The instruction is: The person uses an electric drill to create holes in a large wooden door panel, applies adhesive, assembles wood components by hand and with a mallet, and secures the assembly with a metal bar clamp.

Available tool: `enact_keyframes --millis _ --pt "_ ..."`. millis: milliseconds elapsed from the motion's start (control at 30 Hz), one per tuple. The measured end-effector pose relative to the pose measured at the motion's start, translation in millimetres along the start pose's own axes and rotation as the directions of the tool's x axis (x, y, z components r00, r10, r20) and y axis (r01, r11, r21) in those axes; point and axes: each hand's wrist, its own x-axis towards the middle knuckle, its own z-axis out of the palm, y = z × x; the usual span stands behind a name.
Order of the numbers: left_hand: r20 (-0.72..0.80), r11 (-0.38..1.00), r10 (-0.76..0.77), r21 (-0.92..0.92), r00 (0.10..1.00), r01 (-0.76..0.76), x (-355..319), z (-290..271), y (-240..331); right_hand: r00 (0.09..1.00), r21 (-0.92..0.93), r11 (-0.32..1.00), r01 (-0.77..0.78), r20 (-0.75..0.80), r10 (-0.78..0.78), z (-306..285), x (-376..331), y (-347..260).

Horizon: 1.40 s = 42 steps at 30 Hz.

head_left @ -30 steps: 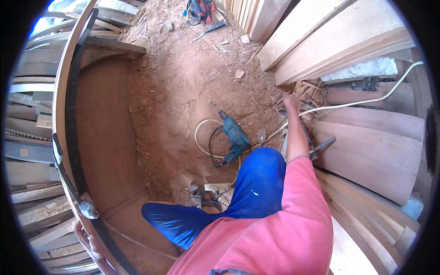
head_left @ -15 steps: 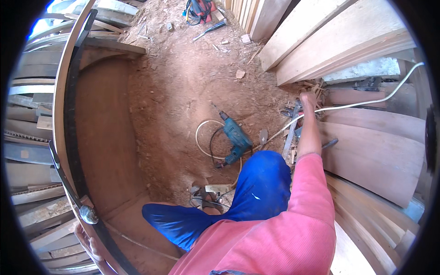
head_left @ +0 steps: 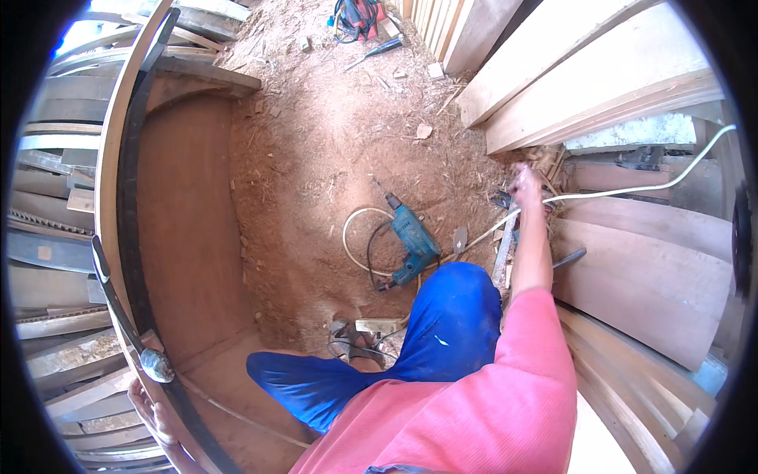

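Observation:
My right hand (head_left: 525,183) is stretched out to the right. It is blurred, over a heap of wood scraps (head_left: 545,162) at the foot of leaning planks, and whether it holds anything is unclear. A white cable (head_left: 632,188) runs just past it. My left hand (head_left: 154,412) sits at the lower left with its fingers wrapped over the rim of a big curved wooden panel (head_left: 189,229), beside a black metal bar (head_left: 118,294) with a shiny knob. A blue electric drill (head_left: 410,237) lies on the sawdust floor between the hands.
Long pale planks (head_left: 600,79) lean at the upper right, and wide brown boards (head_left: 647,276) lie to the right. Stacked timber (head_left: 47,237) fills the left edge. Hand tools (head_left: 359,16) lie at the far end. My sandalled foot (head_left: 355,341) rests near the drill's cord.
My right hand has reached farther out and to the right, from beside the drill's cable to the scrap heap by the planks. The left hand has stayed on the panel rim.

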Motion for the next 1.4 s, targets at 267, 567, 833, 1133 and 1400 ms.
enact_keyframes --millis 267,567,833,1133,1400 --pt "-0.032 0.998 -0.016 0.053 0.999 0.017 3.6 -0.5 -6.3 0.635 -0.592 0.269 0.76 0.588 -0.501 -29.4 -104.6 113.5" --pt "-0.037 0.99 0.03 0.139 0.999 -0.025 3.2 -2.0 -6.5 0.583 -0.339 0.605 0.72 0.769 -0.262 37.5 -184.4 49.0" --pt "-0.048 0.989 0.022 0.148 0.999 -0.015 -0.8 5.0 14.1 0.472 -0.53 -0.036 0.847 0.782 -0.408 119.7 -234.6 16.7" --pt "-0.013 0.982 0.069 0.178 0.998 -0.066 -13.2 1.7 13.3 0.317 -0.259 0.186 0.948 0.692 -0.649 240.7 -407.7 -57.0" --pt "-0.029 0.978 0.018 0.208 0.999 -0.011 -10.1 -7.5 23.0 0.325 -0.213 0.301 0.93 0.858 -0.397 292.4 -650.0 -15.5"
